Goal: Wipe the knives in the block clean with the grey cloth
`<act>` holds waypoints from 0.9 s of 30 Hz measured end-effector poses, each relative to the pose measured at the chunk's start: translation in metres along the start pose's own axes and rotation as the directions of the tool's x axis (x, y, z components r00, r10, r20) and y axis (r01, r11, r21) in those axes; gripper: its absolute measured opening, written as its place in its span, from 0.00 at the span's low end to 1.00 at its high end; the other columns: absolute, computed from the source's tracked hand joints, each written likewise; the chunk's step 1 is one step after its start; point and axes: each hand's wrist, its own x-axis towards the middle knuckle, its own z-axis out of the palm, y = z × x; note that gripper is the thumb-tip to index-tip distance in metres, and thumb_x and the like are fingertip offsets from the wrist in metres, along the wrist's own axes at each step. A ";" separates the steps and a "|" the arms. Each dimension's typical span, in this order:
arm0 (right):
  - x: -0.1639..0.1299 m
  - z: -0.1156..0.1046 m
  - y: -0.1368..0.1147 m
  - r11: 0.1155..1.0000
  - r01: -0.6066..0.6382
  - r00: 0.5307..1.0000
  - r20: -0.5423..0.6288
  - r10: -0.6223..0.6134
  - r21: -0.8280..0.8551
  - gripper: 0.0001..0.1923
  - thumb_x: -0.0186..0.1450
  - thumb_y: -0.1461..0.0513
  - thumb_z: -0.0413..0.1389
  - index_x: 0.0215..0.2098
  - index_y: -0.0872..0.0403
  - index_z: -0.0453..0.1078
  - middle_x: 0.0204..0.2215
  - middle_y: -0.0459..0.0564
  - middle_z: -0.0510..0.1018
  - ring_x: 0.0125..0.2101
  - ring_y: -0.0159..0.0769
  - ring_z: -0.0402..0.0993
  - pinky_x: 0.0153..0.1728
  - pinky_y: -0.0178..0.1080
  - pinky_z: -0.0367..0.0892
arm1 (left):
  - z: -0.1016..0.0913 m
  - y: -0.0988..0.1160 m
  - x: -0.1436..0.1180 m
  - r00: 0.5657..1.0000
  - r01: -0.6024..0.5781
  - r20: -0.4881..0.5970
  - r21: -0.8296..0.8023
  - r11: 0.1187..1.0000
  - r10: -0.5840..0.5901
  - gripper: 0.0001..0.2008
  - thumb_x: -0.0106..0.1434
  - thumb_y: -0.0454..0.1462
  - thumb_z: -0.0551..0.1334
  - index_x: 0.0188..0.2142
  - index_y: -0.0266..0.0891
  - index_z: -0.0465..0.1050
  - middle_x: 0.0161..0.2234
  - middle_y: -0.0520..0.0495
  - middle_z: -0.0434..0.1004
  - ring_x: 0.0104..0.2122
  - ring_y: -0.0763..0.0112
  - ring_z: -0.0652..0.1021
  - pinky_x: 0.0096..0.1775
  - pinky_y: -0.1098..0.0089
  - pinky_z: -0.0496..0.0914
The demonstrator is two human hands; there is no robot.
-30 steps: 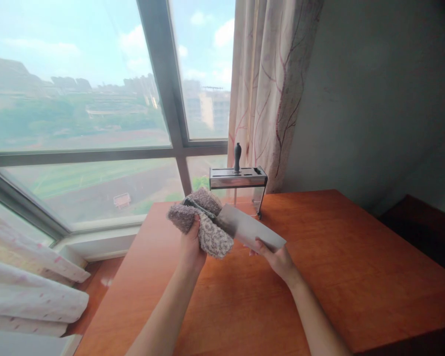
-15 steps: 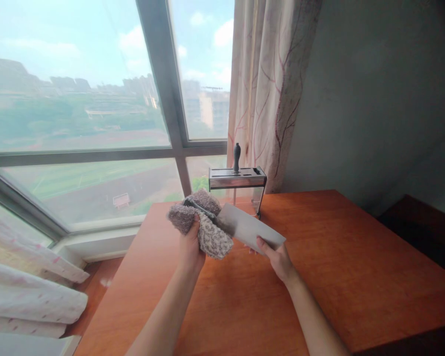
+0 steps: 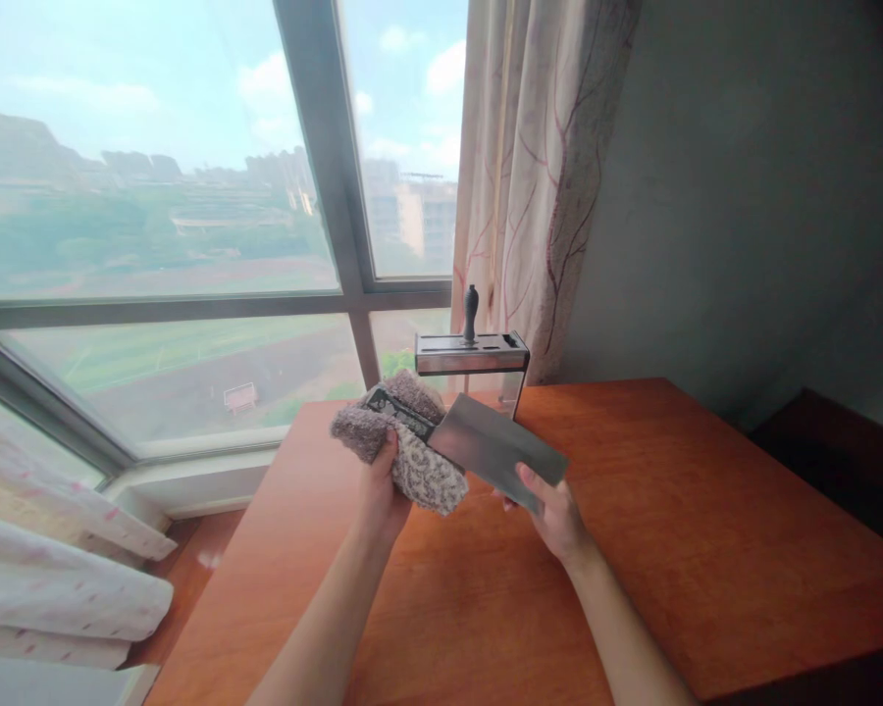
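My left hand (image 3: 385,485) grips a fluffy grey-brown cloth (image 3: 431,476) with a pale patterned side, folded around the dark handle (image 3: 401,410) of a cleaver. The cleaver's broad grey blade (image 3: 496,446) points right, held above the table. At the blade's far end, my right hand (image 3: 555,505) pinches it, with the thumb on the upper face and the fingers mostly hidden beneath. Behind the cleaver stands a knife block (image 3: 471,353) with a metal top and clear sides. A black-handled tool (image 3: 471,309) sticks up from it.
The reddish-brown wooden table (image 3: 677,520) spreads under my hands. A large window (image 3: 154,196) stands behind and to the left, with a patterned curtain (image 3: 530,176) beside it. Another curtain (image 3: 59,588) hangs at lower left. A dark wall (image 3: 721,196) is on the right.
The blade's visible face has turned from bright to darker grey as the cleaver tilts slightly. More of the handle shows in the cloth. Both hands keep their hold.
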 end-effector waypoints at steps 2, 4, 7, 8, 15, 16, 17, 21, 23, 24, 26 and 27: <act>0.000 -0.002 -0.001 0.997 -0.072 0.996 0.049 0.070 0.036 0.13 0.57 0.53 0.62 0.32 0.56 0.74 0.22 0.48 0.79 0.20 0.35 0.75 0.20 0.35 0.68 | -0.001 0.002 -0.002 0.999 0.046 0.023 -0.030 0.998 -0.046 0.19 0.56 0.39 0.67 0.47 0.39 0.72 0.41 0.45 0.80 0.47 0.57 0.76 0.53 0.58 0.67; 0.001 -0.006 -0.001 0.982 -0.164 0.985 0.069 0.159 0.090 0.12 0.55 0.55 0.63 0.30 0.57 0.74 0.22 0.48 0.79 0.19 0.33 0.74 0.17 0.32 0.66 | -0.004 0.004 -0.004 0.994 0.097 0.044 -0.044 0.994 -0.096 0.19 0.55 0.41 0.67 0.46 0.38 0.73 0.41 0.44 0.80 0.49 0.54 0.75 0.54 0.56 0.67; 0.004 -0.011 0.000 0.943 -0.278 0.961 0.054 0.273 0.181 0.09 0.54 0.59 0.64 0.27 0.56 0.72 0.20 0.46 0.78 0.18 0.32 0.74 0.13 0.29 0.63 | -0.009 0.005 -0.005 0.985 0.151 0.091 -0.037 0.988 -0.147 0.20 0.52 0.42 0.69 0.44 0.38 0.74 0.41 0.43 0.80 0.51 0.52 0.73 0.55 0.55 0.65; 0.004 -0.012 0.001 0.932 -0.301 0.954 0.046 0.298 0.204 0.08 0.54 0.60 0.64 0.26 0.56 0.72 0.20 0.45 0.77 0.18 0.32 0.74 0.13 0.29 0.62 | -0.010 0.005 -0.004 0.982 0.158 0.106 -0.027 0.987 -0.154 0.20 0.52 0.41 0.69 0.44 0.38 0.74 0.42 0.43 0.80 0.52 0.51 0.73 0.55 0.55 0.65; 0.003 -0.004 -0.001 0.971 -0.222 0.974 0.068 0.216 0.087 0.10 0.59 0.56 0.62 0.32 0.55 0.73 0.23 0.47 0.79 0.21 0.32 0.74 0.20 0.31 0.66 | -0.007 0.002 0.004 0.998 0.048 -0.031 0.004 0.999 -0.048 0.17 0.55 0.36 0.67 0.45 0.38 0.73 0.39 0.44 0.80 0.46 0.59 0.77 0.52 0.60 0.69; 0.003 -0.003 -0.002 0.984 -0.177 0.981 0.091 0.173 0.034 0.11 0.60 0.55 0.61 0.33 0.56 0.73 0.24 0.48 0.79 0.21 0.32 0.74 0.21 0.32 0.67 | -0.006 0.002 0.005 0.997 0.039 -0.061 0.002 0.999 -0.039 0.15 0.56 0.35 0.66 0.44 0.38 0.73 0.38 0.45 0.81 0.45 0.60 0.78 0.52 0.60 0.69; 0.002 -0.003 -0.003 0.992 -0.128 0.985 0.111 0.129 -0.020 0.13 0.60 0.54 0.60 0.33 0.56 0.73 0.24 0.49 0.79 0.22 0.33 0.73 0.23 0.33 0.67 | -0.005 0.003 0.005 0.996 0.031 -0.088 0.000 1.000 -0.031 0.13 0.57 0.34 0.66 0.43 0.37 0.73 0.36 0.46 0.81 0.43 0.61 0.78 0.51 0.61 0.70; -0.001 -0.003 -0.002 0.978 0.027 0.991 0.132 0.001 -0.206 0.16 0.61 0.51 0.58 0.33 0.56 0.74 0.25 0.51 0.79 0.24 0.36 0.73 0.28 0.38 0.68 | 0.000 0.005 0.005 0.988 0.014 -0.154 -0.014 1.000 -0.016 0.09 0.59 0.31 0.63 0.40 0.37 0.74 0.31 0.48 0.81 0.38 0.64 0.80 0.49 0.63 0.71; -0.001 -0.005 0.000 0.957 0.065 0.992 0.124 -0.031 -0.282 0.16 0.61 0.51 0.58 0.31 0.56 0.74 0.24 0.51 0.79 0.25 0.38 0.74 0.30 0.39 0.69 | 0.001 0.005 0.005 0.984 0.001 -0.178 -0.007 1.000 -0.003 0.09 0.58 0.31 0.63 0.40 0.37 0.74 0.31 0.48 0.80 0.36 0.64 0.80 0.48 0.63 0.72; -0.001 -0.006 0.002 0.942 0.092 0.991 0.122 -0.055 -0.322 0.16 0.61 0.51 0.57 0.30 0.56 0.74 0.24 0.51 0.79 0.26 0.39 0.75 0.30 0.40 0.69 | 0.001 0.005 0.006 0.981 -0.007 -0.192 -0.002 1.000 0.007 0.10 0.58 0.30 0.63 0.41 0.36 0.74 0.31 0.47 0.81 0.36 0.64 0.80 0.47 0.63 0.72; -0.001 -0.008 0.003 0.891 0.171 0.983 0.136 -0.124 -0.420 0.16 0.61 0.51 0.57 0.27 0.55 0.74 0.23 0.51 0.79 0.28 0.41 0.76 0.31 0.40 0.69 | 0.000 0.004 0.009 0.974 -0.028 -0.223 0.011 1.000 0.030 0.11 0.58 0.30 0.63 0.41 0.36 0.74 0.32 0.47 0.81 0.36 0.64 0.80 0.47 0.64 0.73; 0.000 -0.009 0.004 0.857 0.217 0.975 0.154 -0.162 -0.467 0.16 0.61 0.51 0.57 0.25 0.55 0.74 0.23 0.51 0.79 0.29 0.41 0.76 0.32 0.39 0.68 | -0.001 0.004 0.010 0.969 -0.038 -0.242 0.018 0.999 0.041 0.11 0.58 0.29 0.63 0.41 0.35 0.74 0.32 0.46 0.81 0.36 0.64 0.80 0.46 0.64 0.73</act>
